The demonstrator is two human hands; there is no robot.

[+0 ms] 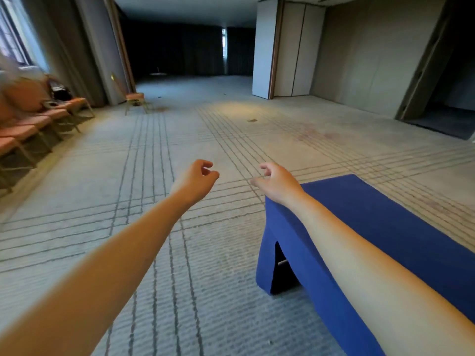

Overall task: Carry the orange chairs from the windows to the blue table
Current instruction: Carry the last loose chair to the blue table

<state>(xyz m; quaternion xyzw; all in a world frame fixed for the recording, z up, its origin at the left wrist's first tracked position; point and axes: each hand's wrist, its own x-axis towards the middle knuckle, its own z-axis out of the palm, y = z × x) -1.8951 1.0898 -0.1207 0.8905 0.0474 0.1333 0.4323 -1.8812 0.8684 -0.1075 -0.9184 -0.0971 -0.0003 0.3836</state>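
Note:
A row of orange chairs (30, 122) with pale metal legs stands along the left wall under the windows (10, 34). One more orange chair (135, 98) stands alone farther back by the curtain. The blue table (372, 219), draped in blue cloth, sits at the lower right. Both my arms reach forward over the carpet. My left hand (198, 179) is empty, its fingers loosely curled. My right hand (275, 179) is empty too, with its fingers apart, above the table's near corner. Neither hand touches a chair.
Grey carpet with a dark line pattern runs through the middle of the room. A dark bag (60, 92) lies on the far end of the chair row. White partition panels (282, 47) stand at the back right, beside a dark opening (449, 111).

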